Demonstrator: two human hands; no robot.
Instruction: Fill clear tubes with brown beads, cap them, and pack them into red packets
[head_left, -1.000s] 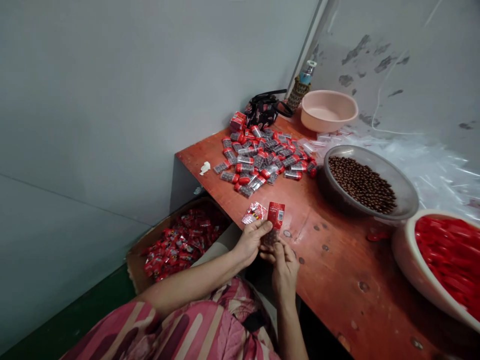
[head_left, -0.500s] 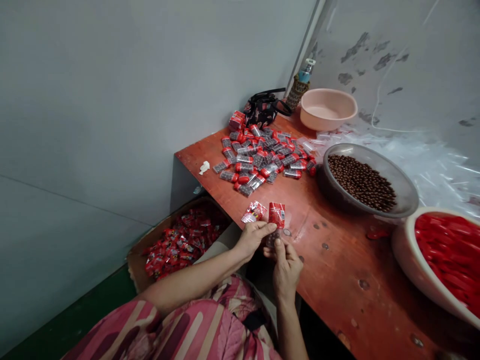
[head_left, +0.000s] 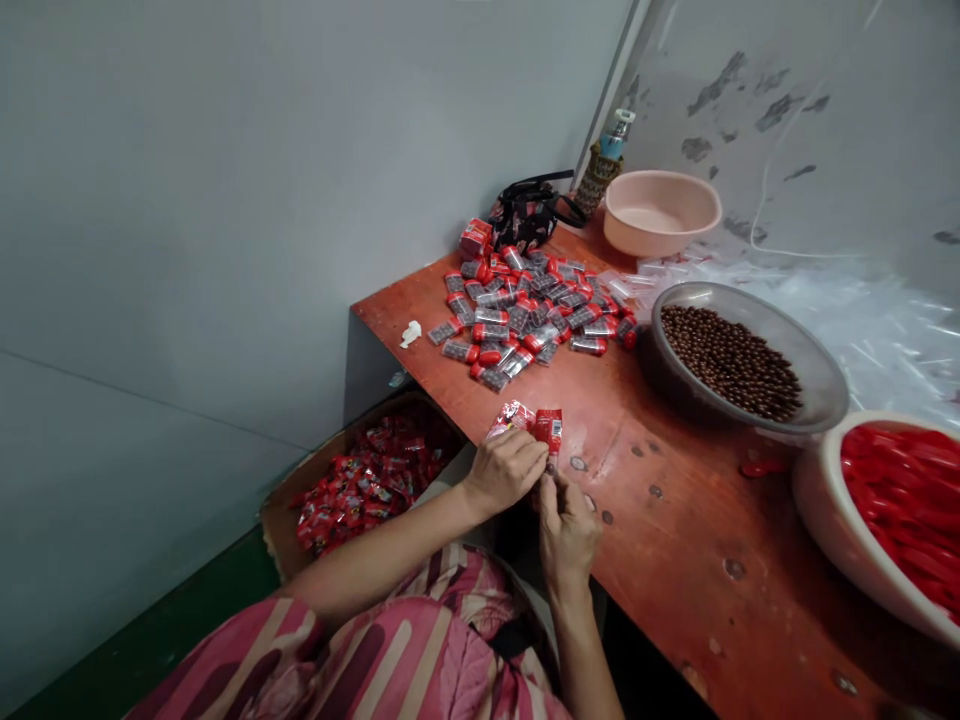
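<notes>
At the near edge of the red wooden table (head_left: 675,560), both my hands are closed on one small red packet (head_left: 549,427). My left hand (head_left: 504,468) pinches it from the left and also grips a second red and silver wrapper (head_left: 510,416). My right hand (head_left: 566,525) pinches the packet's lower end from below. What sits inside the packet is hidden by my fingers.
A pile of filled clear capsules with red caps (head_left: 525,310) lies at the table's far left. A metal bowl of brown balls (head_left: 731,360), a bowl of red caps (head_left: 900,500), a pink basin (head_left: 660,212), clear plastic sleeves (head_left: 877,330) and a cardboard box of red packets (head_left: 367,475) surround me.
The red packet has sunk lower between my fingers, so less of it shows. My left hand has closed further over it, and my right fingers have moved up to its lower end.
</notes>
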